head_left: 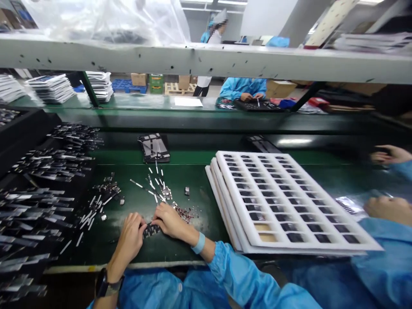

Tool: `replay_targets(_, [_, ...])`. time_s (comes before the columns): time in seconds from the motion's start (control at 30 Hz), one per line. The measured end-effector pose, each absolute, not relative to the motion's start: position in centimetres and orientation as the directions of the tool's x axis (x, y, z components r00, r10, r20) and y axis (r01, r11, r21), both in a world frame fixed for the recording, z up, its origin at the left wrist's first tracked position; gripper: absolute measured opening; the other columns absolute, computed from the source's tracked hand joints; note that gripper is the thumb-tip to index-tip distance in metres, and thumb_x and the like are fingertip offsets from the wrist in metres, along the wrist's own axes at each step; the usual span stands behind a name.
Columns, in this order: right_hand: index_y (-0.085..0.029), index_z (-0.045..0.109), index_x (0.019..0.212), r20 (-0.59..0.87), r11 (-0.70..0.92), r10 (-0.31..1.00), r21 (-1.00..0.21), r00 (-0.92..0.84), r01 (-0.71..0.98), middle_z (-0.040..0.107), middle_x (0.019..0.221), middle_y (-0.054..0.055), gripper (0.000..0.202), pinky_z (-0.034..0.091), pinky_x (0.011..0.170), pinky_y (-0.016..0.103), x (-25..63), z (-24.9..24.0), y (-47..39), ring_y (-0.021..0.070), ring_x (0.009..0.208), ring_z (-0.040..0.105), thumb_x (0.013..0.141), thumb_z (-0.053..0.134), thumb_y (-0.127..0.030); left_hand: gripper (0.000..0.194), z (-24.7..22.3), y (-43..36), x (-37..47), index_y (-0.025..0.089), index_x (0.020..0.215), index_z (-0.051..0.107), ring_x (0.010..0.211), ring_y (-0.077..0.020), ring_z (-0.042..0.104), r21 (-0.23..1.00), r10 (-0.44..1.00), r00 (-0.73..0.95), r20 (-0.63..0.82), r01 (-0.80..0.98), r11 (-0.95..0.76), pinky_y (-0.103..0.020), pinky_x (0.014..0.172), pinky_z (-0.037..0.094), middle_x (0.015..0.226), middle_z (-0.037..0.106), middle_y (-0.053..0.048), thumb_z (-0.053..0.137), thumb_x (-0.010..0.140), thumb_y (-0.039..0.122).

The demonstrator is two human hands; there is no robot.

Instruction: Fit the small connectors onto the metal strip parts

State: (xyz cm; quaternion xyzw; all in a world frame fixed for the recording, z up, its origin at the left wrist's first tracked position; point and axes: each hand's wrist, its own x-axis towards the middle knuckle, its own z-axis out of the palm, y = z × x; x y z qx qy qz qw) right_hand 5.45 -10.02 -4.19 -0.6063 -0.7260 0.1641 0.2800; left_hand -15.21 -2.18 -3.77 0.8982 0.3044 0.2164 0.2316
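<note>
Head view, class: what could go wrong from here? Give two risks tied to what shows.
The loose small parts lie close beside the right hand, so it might scatter them. The stacked white trays stand close to the right sleeve, so a bump could perhaps jolt the dark pieces in their compartments.

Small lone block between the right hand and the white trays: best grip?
Probably pinch the block by its left and right sides, from above and slightly right. It looks boxy, with bare table to its right; loose bits lie on its near side.
</note>
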Motion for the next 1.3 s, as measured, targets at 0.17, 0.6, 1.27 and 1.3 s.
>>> replay_targets(0.17, [-0.020, 0.061, 0.088, 0.210, 0.207, 0.972, -0.571, -0.103, 0.794, 0.068, 0.093, 0.006, 0.019, 0.042, 0.079, 0.034, 5.1, -4.6, -10.2, 0.0230, 0.092, 0.057, 0.102, 0.073, -0.022, 0.020, -3.5, -2.2, -15.0, 0.023, 0.083, 0.053, 0.088, -0.0267, 0.057, 0.547, 0.650, 0.723, 0.233, 0.455, -0.703, -0.040, 0.079, 0.043, 0.087, 0.062, -0.006, 0.050, 0.102, 0.016])
replay_targets(0.6, [-0.021, 0.061, 0.089, 0.218, 0.230, 0.969, -0.612, -0.118, 0.756, 0.065, 0.092, 0.007, 0.017, 0.043, 0.081, 0.037, 5.3, -4.2, -11.1, 0.0246, 0.091, 0.055, 0.106, 0.062, -0.016, 0.016, -1.5, -2.7, -15.2, 0.021, 0.093, 0.060, 0.099, -0.0262, 0.057, 0.509, 0.576, 0.811, 0.104, 0.455, -0.731, -0.041, 0.089, 0.042, 0.098, 0.065, -0.007, 0.053, 0.107, 0.019])
replay_targets(1.27, [-0.020, 0.062, 0.087, 0.176, 0.311, 0.950, -0.543, -0.257, 0.780, 0.063, 0.085, 0.007, 0.024, 0.041, 0.077, 0.035, 6.8, -3.8, -10.7, 0.0241, 0.083, 0.054, 0.110, 0.057, -0.024, 0.014, -1.3, -2.0, -14.2, 0.021, 0.091, 0.062, 0.103, -0.0251, 0.058, 0.626, 0.572, 0.819, 0.042, 0.425, -0.654, -0.042, 0.094, 0.041, 0.100, 0.069, -0.005, 0.061, 0.104, 0.018])
replay_targets(1.3, [-0.020, 0.061, 0.086, 0.185, 0.319, 0.948, -0.544, -0.260, 0.776, 0.062, 0.084, 0.008, 0.025, 0.041, 0.077, 0.036, 6.8, -3.9, -10.6, 0.0245, 0.083, 0.054, 0.110, 0.056, -0.024, 0.015, -1.4, -2.0, -14.1, 0.021, 0.090, 0.062, 0.102, -0.0251, 0.058, 0.630, 0.574, 0.818, 0.044, 0.423, -0.651, -0.042, 0.094, 0.041, 0.099, 0.069, -0.004, 0.061, 0.104, 0.018])
